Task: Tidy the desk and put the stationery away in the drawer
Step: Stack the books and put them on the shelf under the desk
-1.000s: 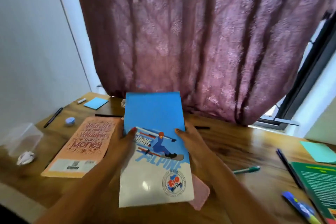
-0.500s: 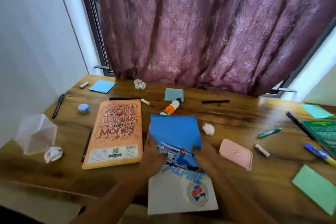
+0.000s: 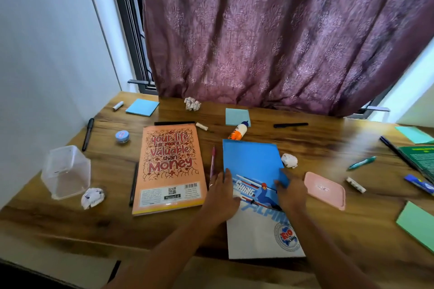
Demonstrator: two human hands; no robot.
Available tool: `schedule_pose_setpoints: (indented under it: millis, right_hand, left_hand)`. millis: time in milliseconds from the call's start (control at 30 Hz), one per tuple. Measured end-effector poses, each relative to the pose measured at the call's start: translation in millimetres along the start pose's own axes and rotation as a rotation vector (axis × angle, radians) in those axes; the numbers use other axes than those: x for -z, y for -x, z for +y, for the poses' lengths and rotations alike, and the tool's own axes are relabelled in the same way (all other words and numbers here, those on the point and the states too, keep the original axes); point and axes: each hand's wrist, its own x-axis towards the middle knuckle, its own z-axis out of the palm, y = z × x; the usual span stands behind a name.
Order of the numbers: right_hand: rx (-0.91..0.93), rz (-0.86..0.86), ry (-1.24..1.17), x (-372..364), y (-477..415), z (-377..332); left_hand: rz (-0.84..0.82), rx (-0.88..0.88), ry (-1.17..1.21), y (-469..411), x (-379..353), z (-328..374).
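Stationery lies scattered over the wooden counter (image 3: 328,145), none of it gathered yet, and no drawer shows in this view. The step in hand looks like squaring up the books. A blue notebook (image 3: 252,162) with a skier on its cover lies flat near the front edge of the counter, its near end reaching that edge. The left hand (image 3: 220,197) grips its left edge and the right hand (image 3: 291,197) its right edge. Both thumbs are on the cover; the fingers beneath are hidden. The two hands are apart, with the cover between them.

Just beside it to the left lies a pink pen (image 3: 212,162), then an orange book (image 3: 169,166). A glue bottle (image 3: 238,131) touches or nearly touches the notebook's far edge. A crumpled paper ball (image 3: 289,160) sits by its right edge, and a pink case (image 3: 325,190) lies close to the right hand.

By my reading the task is in its early part. The next move probably calls for letting go of the notebook or stacking it with the orange book. After that come the small loose pieces, such as the black pen (image 3: 290,125) and green pen (image 3: 361,163), which need gathering before the drawer is found.
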Motion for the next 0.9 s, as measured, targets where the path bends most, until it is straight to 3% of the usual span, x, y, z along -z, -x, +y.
schedule_pose_setpoints:
  millis: [167, 467, 900]
  right_hand:
    - [0.028, 0.035, 0.023, 3, 1, 11]
    - [0.092, -0.054, 0.079, 15, 0, 21]
    - [0.001, 0.014, 0.153, 26, -6, 32]
  left_hand:
    - [0.140, -0.100, -0.058, 4, 5, -8]
    - [0.051, -0.099, -0.247, 9, -16, 9]
    - [0.015, -0.154, -0.361, -19, -26, 22]
